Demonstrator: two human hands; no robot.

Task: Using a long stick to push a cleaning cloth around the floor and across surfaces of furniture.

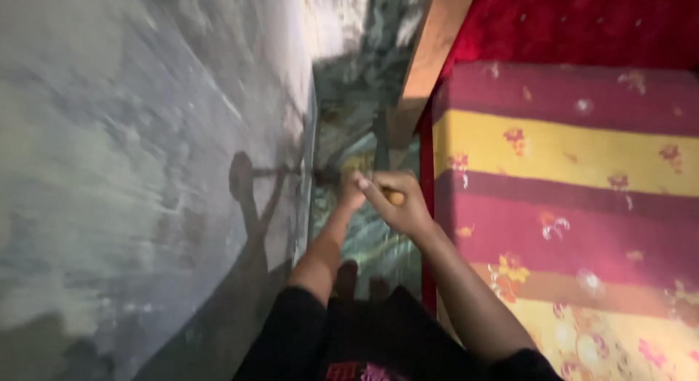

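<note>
Fingers of right hand (404,202) curled tight around 1 orange-yellow handle (394,198) at frame centre, left hand (349,191) just beside it, grip too blurred to tell, 2 bare forearms, striped floral bedcover (568,199) right, grey wall (131,170) left.

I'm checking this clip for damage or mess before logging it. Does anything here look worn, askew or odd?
The wall on the left looks worn: its grey surface is blotchy and streaked, with pale patches. The frame is blurred, so I can't tell whether it is stain or flaking. Both hands close together on a tool with a yellowish grip. The striped floral bedcover lies flat.
</note>
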